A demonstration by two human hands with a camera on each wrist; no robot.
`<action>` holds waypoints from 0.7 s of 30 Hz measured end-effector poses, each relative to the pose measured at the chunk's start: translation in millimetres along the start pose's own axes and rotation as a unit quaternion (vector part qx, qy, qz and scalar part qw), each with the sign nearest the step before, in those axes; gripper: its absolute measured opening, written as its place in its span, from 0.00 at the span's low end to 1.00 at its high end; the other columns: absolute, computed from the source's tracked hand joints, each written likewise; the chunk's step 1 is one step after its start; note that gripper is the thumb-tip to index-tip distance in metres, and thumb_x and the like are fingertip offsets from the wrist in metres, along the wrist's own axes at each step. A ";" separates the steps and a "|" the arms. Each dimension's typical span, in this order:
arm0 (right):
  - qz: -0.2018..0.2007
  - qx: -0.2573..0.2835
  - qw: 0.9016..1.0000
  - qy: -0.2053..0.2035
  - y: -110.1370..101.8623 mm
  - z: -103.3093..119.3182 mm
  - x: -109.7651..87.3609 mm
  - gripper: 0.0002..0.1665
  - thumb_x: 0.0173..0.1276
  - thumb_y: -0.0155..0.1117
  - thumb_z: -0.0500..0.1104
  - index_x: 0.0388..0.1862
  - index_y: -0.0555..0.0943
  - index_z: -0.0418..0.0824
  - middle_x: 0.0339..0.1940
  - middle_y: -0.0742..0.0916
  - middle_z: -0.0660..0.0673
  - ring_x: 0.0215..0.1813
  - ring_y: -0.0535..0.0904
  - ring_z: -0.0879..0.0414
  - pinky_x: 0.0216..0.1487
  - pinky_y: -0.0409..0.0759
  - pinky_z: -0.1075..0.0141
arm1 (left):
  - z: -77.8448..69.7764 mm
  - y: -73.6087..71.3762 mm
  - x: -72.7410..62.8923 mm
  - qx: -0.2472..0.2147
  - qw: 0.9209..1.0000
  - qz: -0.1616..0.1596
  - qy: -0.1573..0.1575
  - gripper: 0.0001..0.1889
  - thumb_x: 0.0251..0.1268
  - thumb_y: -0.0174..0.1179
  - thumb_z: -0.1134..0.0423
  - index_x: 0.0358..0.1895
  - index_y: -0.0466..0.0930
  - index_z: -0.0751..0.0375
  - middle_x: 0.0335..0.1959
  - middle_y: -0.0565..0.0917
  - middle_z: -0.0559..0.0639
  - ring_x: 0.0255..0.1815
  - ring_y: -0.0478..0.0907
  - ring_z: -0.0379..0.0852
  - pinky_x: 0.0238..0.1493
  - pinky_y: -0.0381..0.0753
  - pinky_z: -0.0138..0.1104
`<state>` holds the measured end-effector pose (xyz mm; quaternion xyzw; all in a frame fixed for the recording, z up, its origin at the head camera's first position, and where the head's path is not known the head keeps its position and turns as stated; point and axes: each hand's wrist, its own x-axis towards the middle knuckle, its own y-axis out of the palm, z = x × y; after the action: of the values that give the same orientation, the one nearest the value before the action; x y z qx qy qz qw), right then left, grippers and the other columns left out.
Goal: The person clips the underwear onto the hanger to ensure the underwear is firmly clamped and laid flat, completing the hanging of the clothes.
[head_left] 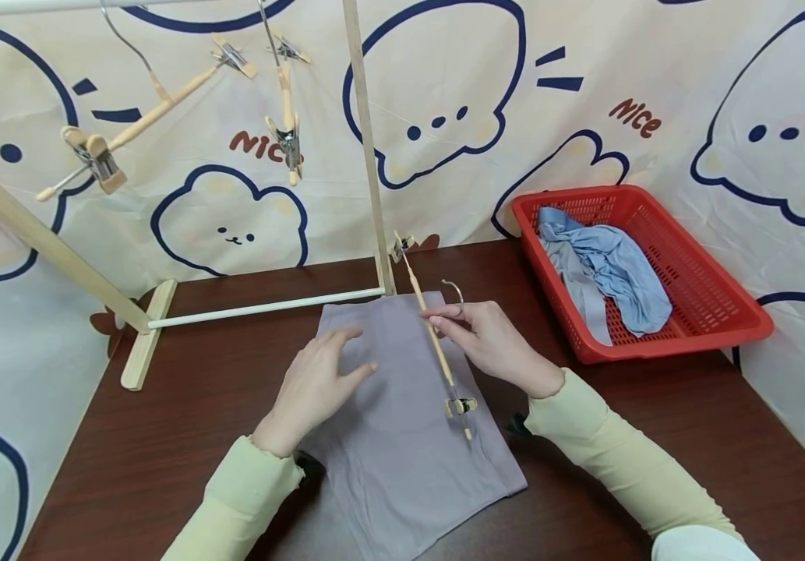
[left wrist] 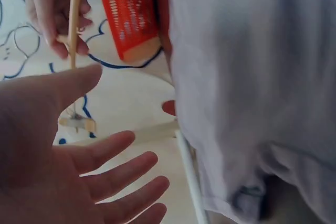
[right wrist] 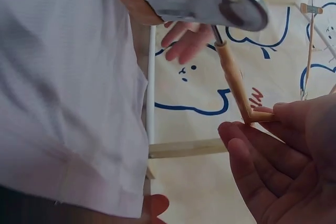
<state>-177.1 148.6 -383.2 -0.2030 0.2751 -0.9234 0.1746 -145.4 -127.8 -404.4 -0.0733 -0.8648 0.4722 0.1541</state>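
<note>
My right hand (head_left: 496,339) pinches a wooden clip hanger (head_left: 437,347) near its middle, at the base of the hook. The hanger is held above a pale purple-grey cloth garment (head_left: 402,436) that lies flat on the table. A metal clip (head_left: 460,407) sits at the hanger's near end, and another clip (head_left: 400,248) at its far end. Over the garment's left side hovers my left hand (head_left: 311,389), thumb and fingers spread, holding nothing. In the right wrist view the near clip (right wrist: 205,3) looms large beside the garment (right wrist: 68,93).
A red basket (head_left: 725,312) with light blue cloth (head_left: 619,265) stands at the back right. A wooden rack with a white lower bar (head_left: 269,306) stands at the back left. Two clip hangers (head_left: 164,109) hang from its top. The dark brown table (head_left: 199,405) carries everything.
</note>
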 end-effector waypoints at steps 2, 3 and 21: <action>0.006 0.001 1.000 0.016 -1.9 -1.6 -3.4 0.16 0.73 0.67 0.38 0.58 0.87 0.41 0.43 0.90 0.45 0.36 0.87 0.47 0.25 0.79 0.66 | 5.4 1.3 -0.4 0.017 1.000 0.021 0.002 0.35 0.61 0.72 0.47 0.67 0.76 0.64 0.64 0.78 0.60 0.66 0.73 0.59 0.62 0.71 0.55; 0.009 0.001 1.000 0.024 -2.7 -2.7 -5.2 0.16 0.74 0.67 0.38 0.58 0.87 0.41 0.41 0.91 0.45 0.34 0.87 0.47 0.23 0.77 0.65 | 7.7 2.0 -0.4 0.024 0.999 0.031 0.002 0.37 0.60 0.73 0.47 0.68 0.75 0.65 0.66 0.76 0.61 0.66 0.72 0.61 0.62 0.71 0.55; 0.038 0.021 0.993 0.109 -10.7 -37.7 -31.9 0.13 0.75 0.65 0.37 0.54 0.86 0.35 0.32 0.88 0.48 0.27 0.84 0.53 0.33 0.85 0.60 | 26.9 16.1 -2.4 0.040 0.986 0.159 0.004 0.50 0.49 0.80 0.45 0.73 0.68 0.67 0.74 0.64 0.68 0.74 0.61 0.64 0.69 0.66 0.54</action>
<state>-169.8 187.4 -414.8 -0.0867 0.2803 -0.9384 0.1826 -152.4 -141.1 -432.0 -0.2058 -0.8220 0.5245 0.0829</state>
